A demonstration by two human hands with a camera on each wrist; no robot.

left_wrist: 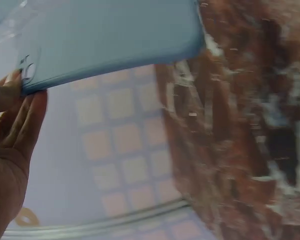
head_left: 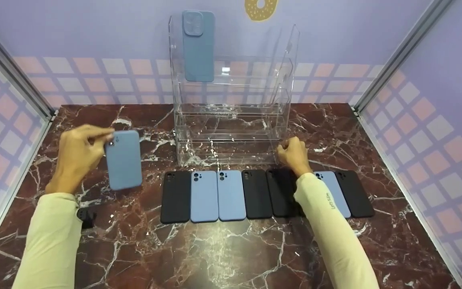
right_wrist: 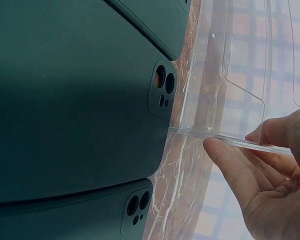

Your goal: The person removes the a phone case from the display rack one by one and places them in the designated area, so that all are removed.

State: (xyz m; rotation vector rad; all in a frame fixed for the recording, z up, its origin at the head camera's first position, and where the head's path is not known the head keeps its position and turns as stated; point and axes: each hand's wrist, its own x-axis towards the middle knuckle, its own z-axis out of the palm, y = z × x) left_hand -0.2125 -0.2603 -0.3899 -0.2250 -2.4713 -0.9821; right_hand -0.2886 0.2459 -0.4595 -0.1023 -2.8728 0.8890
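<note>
My left hand [head_left: 80, 152] pinches a blue phone case [head_left: 124, 162] by its upper corner, beside the camera cutouts. The case hangs upright above the left part of the table, and the left wrist view shows thumb and fingertips on that corner of the case [left_wrist: 115, 40]. Over on the right, my right hand [head_left: 294, 154] grips the side panel of a clear acrylic stand [head_left: 231, 136] near its front lower corner. In the right wrist view the thumb and fingers of the right hand [right_wrist: 270, 175] lie on either side of the panel's edge.
A lighter blue case [head_left: 199, 52] stands at the upper left of the tiered stand. Before the stand lies a row of black cases [head_left: 176, 196] and blue cases [head_left: 204, 196], partly hidden by my right sleeve. A small black object [head_left: 86, 216] lies beside my left sleeve. Patterned walls enclose the marbled table [head_left: 223, 257].
</note>
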